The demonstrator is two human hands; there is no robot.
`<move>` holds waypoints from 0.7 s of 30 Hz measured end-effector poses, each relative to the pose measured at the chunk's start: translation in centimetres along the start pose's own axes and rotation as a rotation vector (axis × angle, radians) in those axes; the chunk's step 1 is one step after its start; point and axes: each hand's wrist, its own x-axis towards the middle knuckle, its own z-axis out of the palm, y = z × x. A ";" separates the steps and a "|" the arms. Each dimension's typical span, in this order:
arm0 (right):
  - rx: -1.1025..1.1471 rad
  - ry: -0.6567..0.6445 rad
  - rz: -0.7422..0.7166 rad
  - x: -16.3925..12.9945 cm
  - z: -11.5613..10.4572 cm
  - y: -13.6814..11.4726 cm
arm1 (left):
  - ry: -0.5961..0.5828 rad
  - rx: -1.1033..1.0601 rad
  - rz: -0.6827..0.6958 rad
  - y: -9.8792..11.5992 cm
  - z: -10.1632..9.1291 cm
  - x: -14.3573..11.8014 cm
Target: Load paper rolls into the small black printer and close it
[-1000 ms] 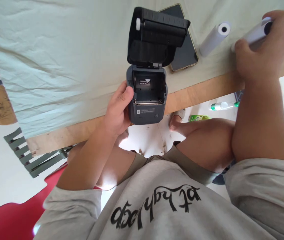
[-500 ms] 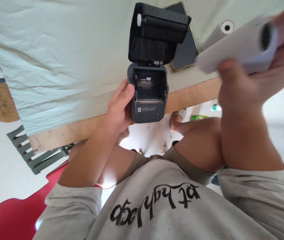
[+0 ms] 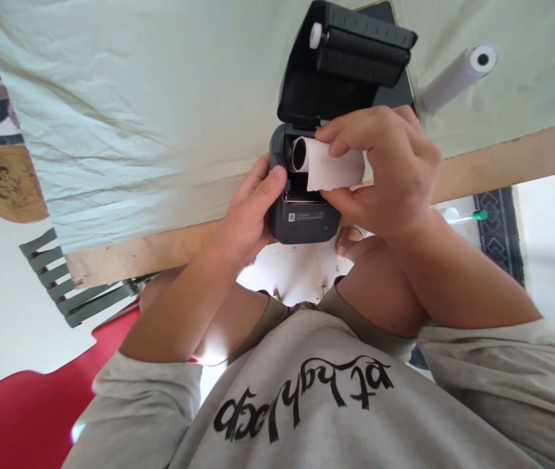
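My left hand [image 3: 258, 202] grips the left side of a dark label printer [image 3: 307, 225], its thumb on the rim of the compartment. The printer's black lid [image 3: 329, 98] stands raised, showing a black roller and a white knob. Between the fingers and thumb of my right hand [image 3: 389, 166] is a white paper roll [image 3: 336, 163], tilted at the mouth of the printer's compartment. Its hollow left end faces the compartment's left wall, and a loose paper flap hangs over the front. My fingers cover its right end. I cannot tell whether the roll touches the compartment floor.
A second white roll [image 3: 458, 78] lies on the pale green cloth [image 3: 160, 117] at the right. Partly behind the lid is a dark phone-like slab [image 3: 399, 94]. The table's wooden edge [image 3: 502, 150] runs below. A red chair [image 3: 53, 391] stands at lower left.
My right hand has moved left and down, bringing the paper roll from the far right to the printer's compartment. The printer, in my left hand, appears slightly farther right.
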 end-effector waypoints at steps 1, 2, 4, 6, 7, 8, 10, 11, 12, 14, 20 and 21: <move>-0.038 -0.045 0.007 0.0 0.0 0.0 | -0.013 -0.003 -0.003 0.0 0.0 0.0; -0.062 -0.084 0.011 -0.1 0.0 0.1 | -0.023 -0.005 -0.009 -0.1 0.0 0.0; -0.056 -0.111 -0.010 -0.1 -0.1 0.2 | -0.029 -0.003 -0.027 0.0 0.0 -0.1; -0.017 -0.059 -0.054 -0.1 -0.2 0.3 | -0.022 0.007 -0.039 0.0 0.0 0.0; -0.002 -0.030 -0.082 -0.2 -0.2 0.4 | -0.020 0.006 -0.034 0.0 -0.1 0.0; 0.011 -0.014 -0.112 -0.3 -0.2 0.4 | -0.021 -0.002 -0.021 -0.1 -0.2 0.1; 0.031 -0.011 -0.169 -0.6 -0.2 0.3 | -0.043 -0.024 0.026 -0.3 -0.5 0.2; 0.041 -0.019 -0.199 -0.8 -0.2 0.2 | -0.057 -0.027 0.052 -0.4 -0.7 0.3; 0.053 -0.037 -0.223 -1.0 -0.2 0.1 | -0.071 -0.017 0.073 -0.5 -0.9 0.4; 0.094 -0.084 -0.232 -1.3 -0.3 -0.1 | -0.073 0.042 0.091 -0.7 -1.1 0.5; 0.335 0.196 0.077 -1.5 -0.7 1.2 | -0.041 0.145 0.102 -0.4 -0.6 0.3; 0.355 0.200 0.153 -1.5 -0.6 1.6 | -0.047 0.149 0.108 -0.4 -0.6 0.2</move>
